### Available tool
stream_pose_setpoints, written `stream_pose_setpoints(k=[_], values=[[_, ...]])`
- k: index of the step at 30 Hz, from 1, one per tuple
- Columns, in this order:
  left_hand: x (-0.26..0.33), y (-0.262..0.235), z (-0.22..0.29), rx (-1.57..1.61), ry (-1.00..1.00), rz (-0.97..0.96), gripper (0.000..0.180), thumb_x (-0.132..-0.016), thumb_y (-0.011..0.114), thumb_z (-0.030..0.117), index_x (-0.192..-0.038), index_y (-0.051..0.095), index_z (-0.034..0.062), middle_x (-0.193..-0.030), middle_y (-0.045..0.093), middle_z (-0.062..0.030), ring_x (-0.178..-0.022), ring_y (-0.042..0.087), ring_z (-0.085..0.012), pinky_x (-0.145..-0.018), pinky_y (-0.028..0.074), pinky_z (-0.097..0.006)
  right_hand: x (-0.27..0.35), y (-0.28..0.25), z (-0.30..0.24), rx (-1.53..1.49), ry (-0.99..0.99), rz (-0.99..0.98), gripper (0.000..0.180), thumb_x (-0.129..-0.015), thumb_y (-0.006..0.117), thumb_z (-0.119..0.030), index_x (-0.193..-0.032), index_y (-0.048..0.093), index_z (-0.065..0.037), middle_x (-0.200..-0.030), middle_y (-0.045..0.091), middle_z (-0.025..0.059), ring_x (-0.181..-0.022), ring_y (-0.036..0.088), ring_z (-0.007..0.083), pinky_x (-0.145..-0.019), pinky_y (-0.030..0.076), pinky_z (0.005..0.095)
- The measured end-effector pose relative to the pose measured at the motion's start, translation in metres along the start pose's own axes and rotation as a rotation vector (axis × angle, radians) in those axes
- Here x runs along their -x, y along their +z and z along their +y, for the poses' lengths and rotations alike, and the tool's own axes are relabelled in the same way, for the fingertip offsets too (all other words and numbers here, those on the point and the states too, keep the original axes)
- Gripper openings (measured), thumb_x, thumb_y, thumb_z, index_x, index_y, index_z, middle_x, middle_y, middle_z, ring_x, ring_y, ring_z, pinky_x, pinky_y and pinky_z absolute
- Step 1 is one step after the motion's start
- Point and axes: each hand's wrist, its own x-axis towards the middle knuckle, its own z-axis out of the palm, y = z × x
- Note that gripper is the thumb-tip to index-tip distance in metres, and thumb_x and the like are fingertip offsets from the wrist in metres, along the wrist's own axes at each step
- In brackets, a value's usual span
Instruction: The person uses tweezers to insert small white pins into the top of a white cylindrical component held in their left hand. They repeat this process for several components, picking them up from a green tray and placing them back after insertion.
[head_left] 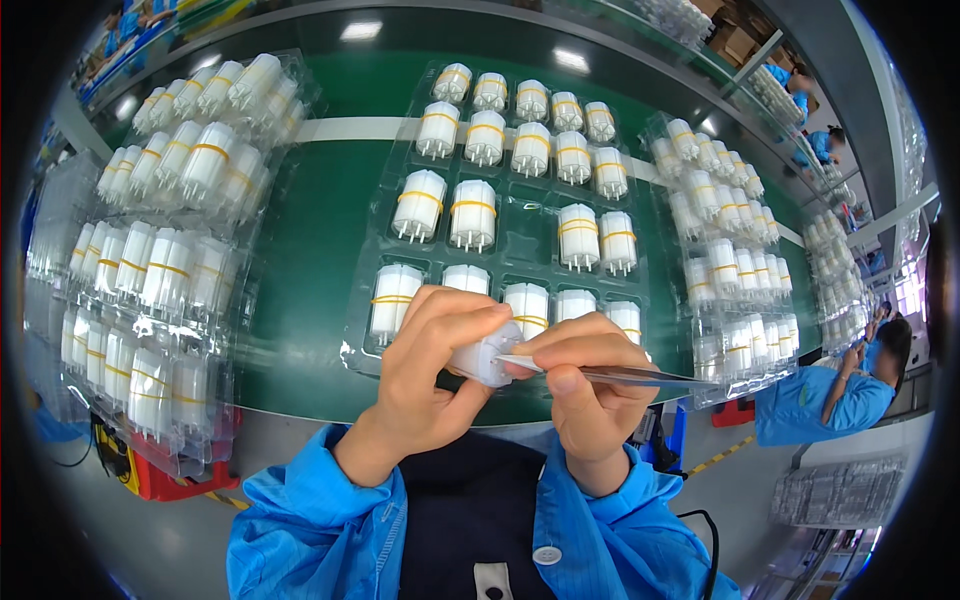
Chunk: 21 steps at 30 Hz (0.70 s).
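Wrapped in the fingers of my left hand [425, 350] is a white cylindrical plastic part [481, 362], its end face turned toward the right. My right hand [600, 385] grips a pair of metal tweezers [650, 377], whose long shanks stick out to the right past the fingers. The pale pointed tip reaches the end face of the part. Whether it pinches a small piece there is too fine to see. Just beyond both hands lies a clear plastic tray [510, 205] with rows of similar white parts, each with a yellow band and pins.
Stacked clear trays of white banded parts stand on the left [150, 270] and right [735, 260] of the green table [300, 290]. A metal rail [480, 22] crosses the far side. A co-worker in blue [825, 395] is at the right, and a red crate [170, 482] sits below left.
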Motion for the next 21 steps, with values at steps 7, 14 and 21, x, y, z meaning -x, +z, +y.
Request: stream_pose_setpoints(k=[7,14,21], values=[[-0.001,-0.001,0.0,-0.062,0.01,0.014,0.051,-0.069,0.076,-0.006,-0.117,0.057,0.0002,-0.107,0.064,-0.019,-0.094,0.06,-0.0286,-0.077,0.05,-0.036,-0.004,0.001,-0.007,0.151,-0.015,-0.064,0.012,-0.082,0.071,0.001,-0.094,0.07,0.005,-0.088,0.071,0.0161,-0.079,0.068,0.0224,-0.069,0.053,0.0298],[-0.003,0.001,0.001,-0.084,0.037,0.015,0.051,-0.067,0.073,-0.007,-0.115,0.06,0.0002,-0.105,0.064,-0.0181,-0.092,0.06,-0.0309,-0.077,0.049,-0.038,-0.018,-0.001,-0.024,0.424,-0.068,-0.226,0.014,-0.078,0.073,0.002,-0.092,0.072,0.002,-0.087,0.071,0.0148,-0.077,0.068,0.0235,-0.067,0.054,0.0314],[0.002,0.003,0.001,0.202,-0.116,0.049,0.052,-0.066,0.076,-0.006,-0.116,0.06,-0.0002,-0.107,0.065,-0.0163,-0.094,0.062,-0.0306,-0.08,0.049,-0.037,-0.021,-0.014,-0.015,0.169,-0.093,-0.156,0.018,-0.075,0.074,0.0,-0.093,0.074,0.002,-0.089,0.072,0.0161,-0.081,0.069,0.0246,-0.07,0.055,0.0318]])
